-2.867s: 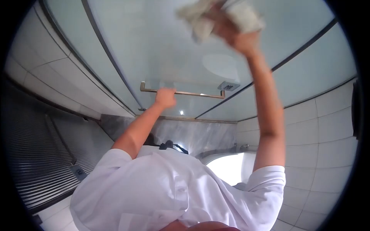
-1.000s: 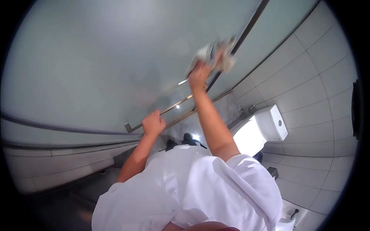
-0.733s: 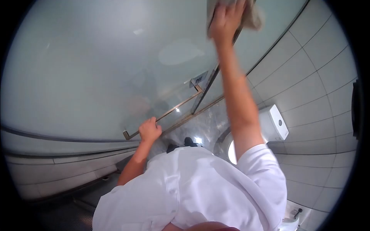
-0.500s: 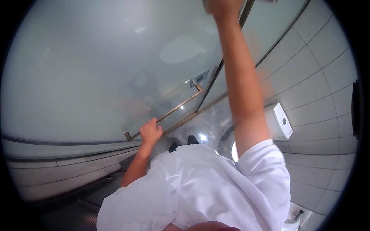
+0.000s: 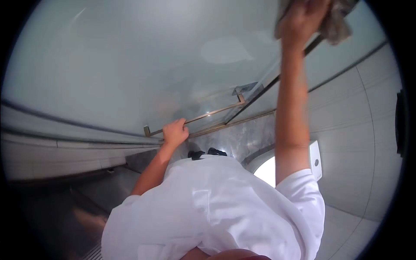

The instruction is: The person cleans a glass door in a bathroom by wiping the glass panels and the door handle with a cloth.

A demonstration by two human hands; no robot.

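Observation:
A frosted glass door panel (image 5: 108,65) fills the upper left. Along its lower part runs a metal bar handle (image 5: 212,113), and my left hand (image 5: 175,132) is wrapped round it near the left end. My right hand (image 5: 301,21) reaches far up at the top right, with its fingers closed on a crumpled grey-brown cloth (image 5: 337,28). The cloth lies over the dark edge strip (image 5: 314,45) between the glass panels, partly cut off by the frame's top. A small metal lock plate (image 5: 248,89) sits near the bar's right end.
Pale tiled wall (image 5: 342,117) stands on the right. Behind my right arm are a white box (image 5: 315,160) with a round dark spot and a bright white curved surface (image 5: 266,171). Black shoes (image 5: 216,151) stand on the grey floor (image 5: 242,138).
My right hand has moved to the right along the top, and the cloth now shows in it. My left hand keeps its hold on the bar, while the whole view has shifted.

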